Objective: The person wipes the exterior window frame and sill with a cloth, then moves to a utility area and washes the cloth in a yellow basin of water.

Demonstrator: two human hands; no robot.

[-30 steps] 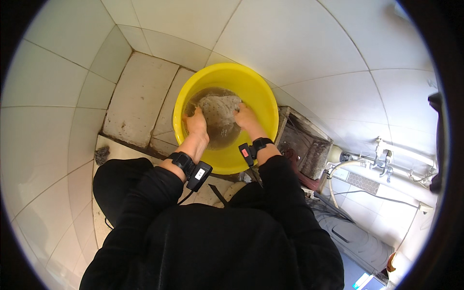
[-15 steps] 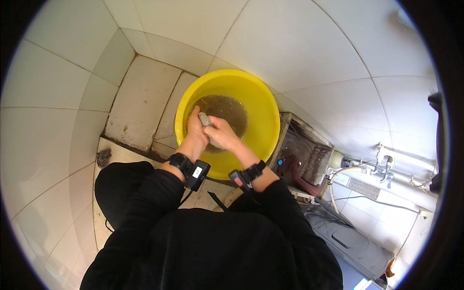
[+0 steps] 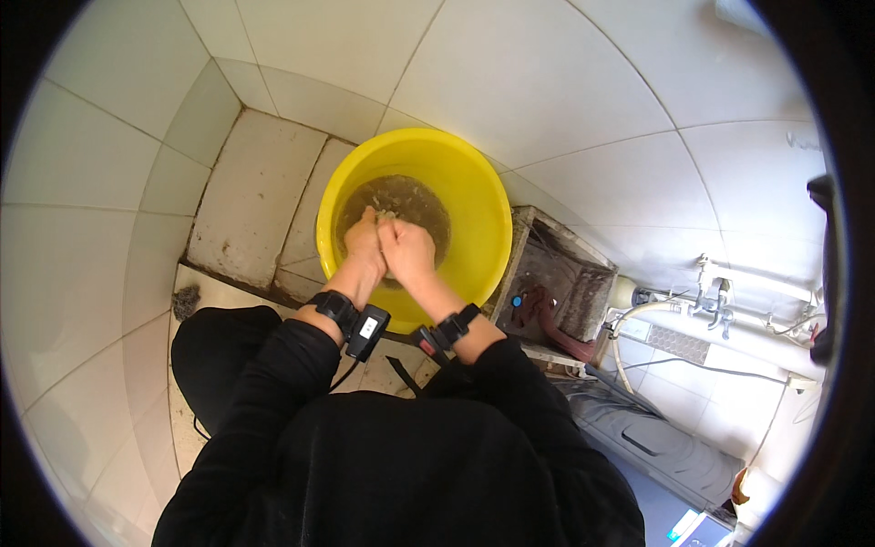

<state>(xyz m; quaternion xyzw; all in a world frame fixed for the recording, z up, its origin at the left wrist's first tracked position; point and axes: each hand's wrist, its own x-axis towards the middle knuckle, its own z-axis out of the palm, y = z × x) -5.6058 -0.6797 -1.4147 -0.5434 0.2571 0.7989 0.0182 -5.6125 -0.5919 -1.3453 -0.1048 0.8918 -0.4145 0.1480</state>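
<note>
Grip clenched: left hand (image 3: pixel 365 244), right hand (image 3: pixel 407 252) pressed together, grasping cloth (image 3: pixel 386 217) over yellow basin (image 3: pixel 474 196).

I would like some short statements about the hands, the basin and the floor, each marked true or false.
1. The basin is yellow. True.
2. The left hand and right hand are far apart. False: they are pressed together over the basin, bunching grey cloth.
3. The basin holds clear water. False: the water is murky brown.
4. Both wrists carry black bands. True.
5. The floor is wooden. False: the floor is tiled.
</note>
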